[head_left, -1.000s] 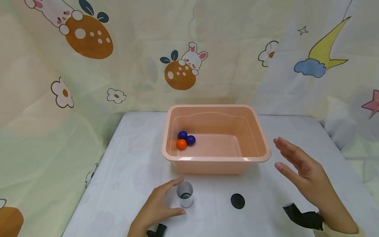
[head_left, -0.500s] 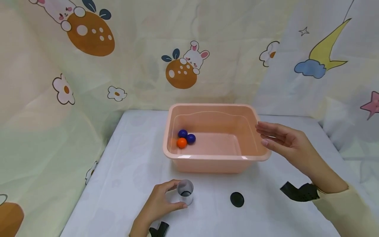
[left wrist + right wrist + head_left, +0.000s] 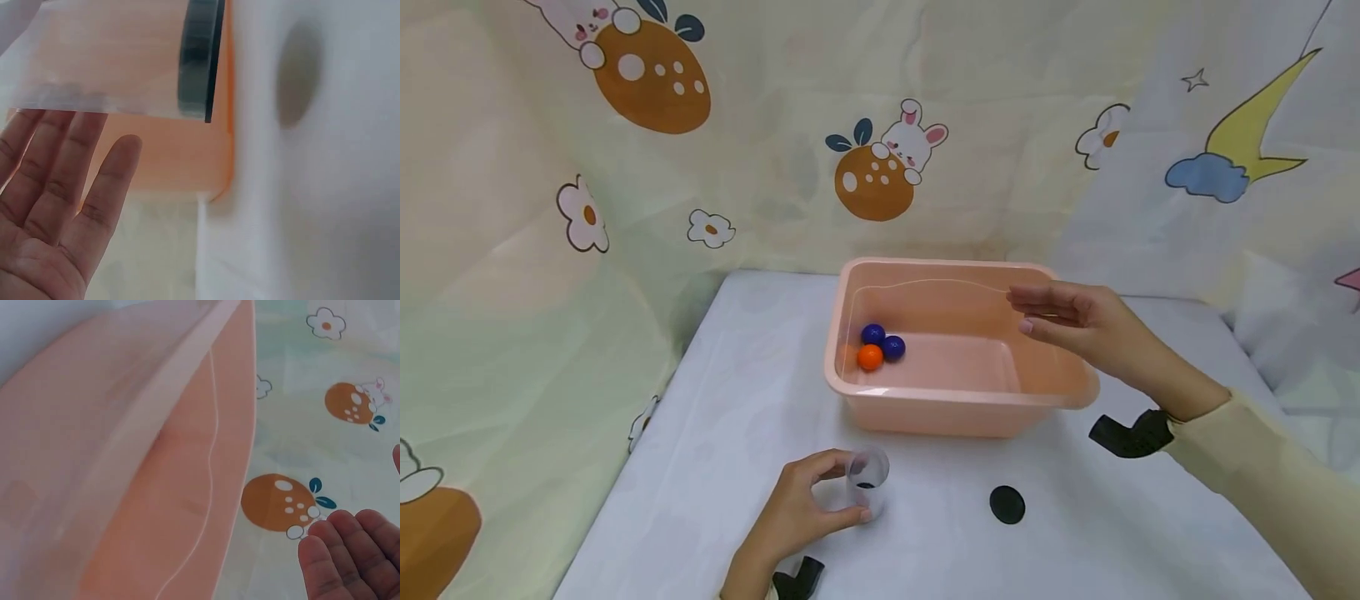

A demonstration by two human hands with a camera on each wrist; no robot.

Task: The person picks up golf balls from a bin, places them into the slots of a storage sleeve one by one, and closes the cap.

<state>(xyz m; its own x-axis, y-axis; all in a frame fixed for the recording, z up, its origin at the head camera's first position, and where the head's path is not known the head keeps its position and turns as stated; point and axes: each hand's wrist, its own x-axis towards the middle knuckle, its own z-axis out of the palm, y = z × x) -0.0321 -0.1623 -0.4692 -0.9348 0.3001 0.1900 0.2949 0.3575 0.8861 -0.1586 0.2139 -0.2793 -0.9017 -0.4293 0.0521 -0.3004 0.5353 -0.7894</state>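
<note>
A clear plastic cylindrical cup (image 3: 868,487) is gripped upright by my left hand (image 3: 797,505), thumb on the near side and fingers on the far side. In the left wrist view, a dark base (image 3: 199,62) caps the cup's lower end, held a little above the tabletop. My right hand (image 3: 1078,321) reaches over the right rim of a peach plastic tub (image 3: 955,402), fingers straight and together, holding nothing. Inside the tub at its left lie two blue balls (image 3: 873,334) and an orange ball (image 3: 870,357). A flat black disc (image 3: 1007,505) rests on the table in front of the tub.
The tub stands toward the back of a white-covered table (image 3: 760,375). Behind it and at the sides hangs a pale curtain (image 3: 1015,167) printed with rabbits, flowers and a moon. Black straps (image 3: 1131,435) sit at the wrists.
My right hand has moved left and up, from beside the tub to over its right rim. My left hand has closed around the cup and raised it slightly.
</note>
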